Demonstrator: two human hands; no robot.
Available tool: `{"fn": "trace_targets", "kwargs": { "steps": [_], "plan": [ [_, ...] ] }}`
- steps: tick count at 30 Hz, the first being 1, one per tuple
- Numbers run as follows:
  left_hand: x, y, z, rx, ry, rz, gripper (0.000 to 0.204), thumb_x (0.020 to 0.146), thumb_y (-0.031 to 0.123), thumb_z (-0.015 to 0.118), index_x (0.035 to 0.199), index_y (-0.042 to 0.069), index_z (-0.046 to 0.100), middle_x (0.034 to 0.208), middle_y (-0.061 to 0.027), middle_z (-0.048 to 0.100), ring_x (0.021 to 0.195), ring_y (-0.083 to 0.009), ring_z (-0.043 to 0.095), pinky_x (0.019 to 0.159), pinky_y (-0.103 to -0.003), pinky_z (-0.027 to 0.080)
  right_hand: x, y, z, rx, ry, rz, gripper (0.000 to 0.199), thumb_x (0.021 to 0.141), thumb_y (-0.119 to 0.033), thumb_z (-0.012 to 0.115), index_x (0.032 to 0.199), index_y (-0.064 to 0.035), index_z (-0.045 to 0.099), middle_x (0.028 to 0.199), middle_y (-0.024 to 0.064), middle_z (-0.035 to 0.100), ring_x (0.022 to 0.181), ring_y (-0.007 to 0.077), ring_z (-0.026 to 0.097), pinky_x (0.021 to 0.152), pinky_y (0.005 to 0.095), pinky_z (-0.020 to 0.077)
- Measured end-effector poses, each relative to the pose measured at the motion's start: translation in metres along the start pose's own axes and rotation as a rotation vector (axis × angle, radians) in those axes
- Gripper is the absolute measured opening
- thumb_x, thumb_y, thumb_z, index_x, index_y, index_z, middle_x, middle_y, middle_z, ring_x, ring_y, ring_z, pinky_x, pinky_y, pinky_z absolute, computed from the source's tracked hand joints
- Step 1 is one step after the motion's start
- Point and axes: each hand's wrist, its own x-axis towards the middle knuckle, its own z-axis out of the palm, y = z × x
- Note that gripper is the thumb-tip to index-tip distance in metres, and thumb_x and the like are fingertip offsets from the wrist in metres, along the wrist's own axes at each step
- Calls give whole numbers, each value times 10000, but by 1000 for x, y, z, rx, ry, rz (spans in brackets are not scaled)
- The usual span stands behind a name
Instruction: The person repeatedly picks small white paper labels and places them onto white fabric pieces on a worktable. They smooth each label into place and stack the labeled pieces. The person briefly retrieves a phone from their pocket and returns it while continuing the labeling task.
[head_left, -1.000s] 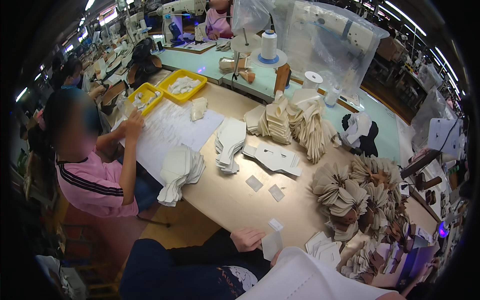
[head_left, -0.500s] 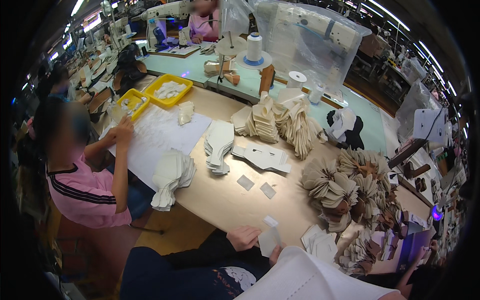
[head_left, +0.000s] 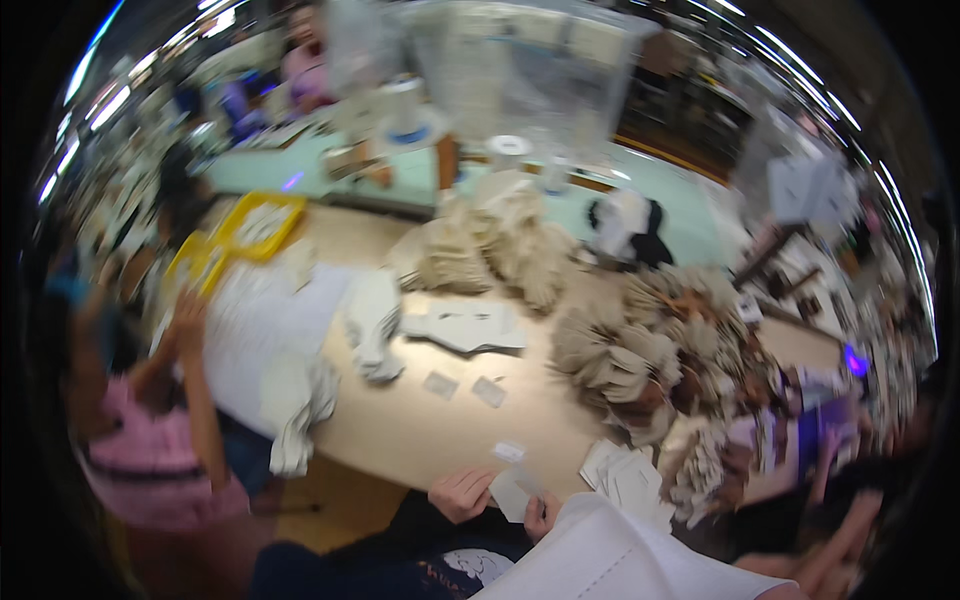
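A small pale, translucent rectangular sheet (head_left: 516,491) is held low over the near edge of the table. My left hand (head_left: 462,497) has its fingers closed at the sheet's left edge. My right hand (head_left: 543,516) pinches its lower right corner, where a small dark spot shows that I cannot make out. Just beyond the sheet, a smaller whitish rectangle (head_left: 508,452) lies on the table. Farther off lie two small grey translucent rectangles, a left one (head_left: 440,385) and a right one (head_left: 489,391). White material in front hides my right forearm.
Cut cream pieces lie in a flat stack (head_left: 465,328), fanned bundles (head_left: 610,355) and a near-right pile (head_left: 628,478). At left, a person in pink (head_left: 160,440) works by yellow trays (head_left: 258,225). A plastic-covered machine (head_left: 530,75) stands at the back.
The whole view has swung and blurred, so the table appears farther left. My right hand shows more from behind the white material. Both hands still hold the small sheet, which is tilted differently.
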Motion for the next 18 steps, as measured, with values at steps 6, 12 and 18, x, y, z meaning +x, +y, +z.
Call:
{"fn": "trace_targets", "kwargs": {
  "steps": [6,12,18],
  "plan": [
    [1,-11,7,-7,-31,129,173,743,121,659,905,85,705,876,-57,720,689,-258,667,597,-379,517,19,-16,-7,26,-221,69,215,784,-66,752,996,-52,718,745,75,693,539,237,650,491,340,515],
    [-14,-18,19,11,61,128,160,780,137,647,912,76,712,878,-76,718,687,-272,665,596,-391,516,30,-27,-8,25,168,-115,285,767,-30,752,1050,-60,726,828,74,712,598,206,666,521,314,530],
    [-13,-15,17,23,61,100,158,817,154,634,920,68,718,879,-95,717,685,-287,662,596,-403,516,42,-32,-16,39,174,-153,321,761,-45,715,1081,-72,735,931,82,728,665,221,687,550,320,546]
  ]
}}
